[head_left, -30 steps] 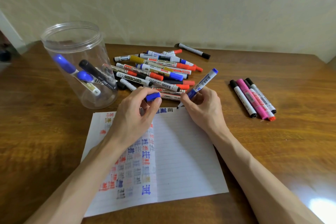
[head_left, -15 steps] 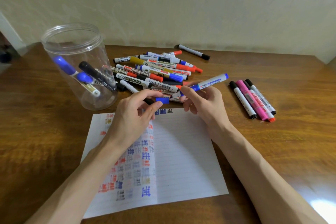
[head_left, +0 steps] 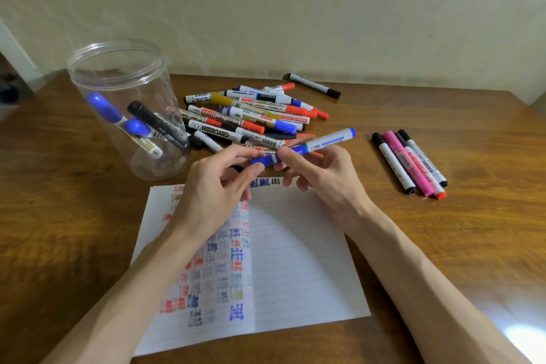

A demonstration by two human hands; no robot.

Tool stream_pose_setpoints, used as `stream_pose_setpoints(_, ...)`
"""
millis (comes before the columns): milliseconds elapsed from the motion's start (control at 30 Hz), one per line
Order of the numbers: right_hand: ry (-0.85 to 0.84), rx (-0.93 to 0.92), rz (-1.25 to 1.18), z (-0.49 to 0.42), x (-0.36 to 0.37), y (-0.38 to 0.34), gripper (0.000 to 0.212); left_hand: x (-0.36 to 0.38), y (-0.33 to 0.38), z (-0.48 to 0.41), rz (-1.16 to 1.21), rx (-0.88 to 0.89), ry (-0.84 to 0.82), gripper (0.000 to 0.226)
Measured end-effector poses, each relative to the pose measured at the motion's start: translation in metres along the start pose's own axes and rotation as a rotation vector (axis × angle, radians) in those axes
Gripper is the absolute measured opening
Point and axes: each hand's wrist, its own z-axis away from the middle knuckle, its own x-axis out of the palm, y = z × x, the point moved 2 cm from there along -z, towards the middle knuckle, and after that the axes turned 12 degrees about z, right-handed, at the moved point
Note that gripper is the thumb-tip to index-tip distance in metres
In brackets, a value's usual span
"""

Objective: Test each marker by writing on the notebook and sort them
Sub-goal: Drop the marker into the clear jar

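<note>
A blue marker (head_left: 328,140) is held level above the top edge of the notebook page (head_left: 298,260). My right hand (head_left: 322,177) pinches its barrel. My left hand (head_left: 215,189) pinches the blue cap (head_left: 263,160), which sits on the marker's left end. The page carries rows of test marks in red, blue, black and yellowish ink on its left half. A pile of markers (head_left: 248,117) lies behind my hands. A clear plastic jar (head_left: 130,109) at the left holds several markers. Several markers (head_left: 410,162) lie side by side at the right.
A lone black-capped marker (head_left: 314,85) lies near the wall at the back. The wooden table (head_left: 458,245) runs to a wall behind. A bright glare spot shows at the lower right corner.
My right hand lifted the marker off the page and turned it level. My left hand brought the blue cap to the tip, and the cap now sits on the marker.
</note>
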Motion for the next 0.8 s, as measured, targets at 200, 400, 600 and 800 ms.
stream_pose_setpoints(200,-0.094,0.108,-0.215,-0.003,-0.004,-0.002,0.033,-0.003,-0.003,0.0,-0.038,0.001,0.002,0.032)
stream_pose_setpoints(400,-0.107,0.15,-0.207,-0.006,-0.02,-0.002,0.024,-0.005,-0.006,-0.002,-0.041,-0.033,0.024,0.027)
stream_pose_setpoints(600,-0.238,0.086,-0.008,-0.006,-0.039,0.0,0.025,-0.008,-0.004,-0.001,-0.048,-0.03,0.007,0.037)
stream_pose_setpoints(800,-0.13,-0.197,0.419,-0.009,-0.035,0.006,0.025,-0.008,-0.006,0.003,-0.103,0.024,0.017,0.028)
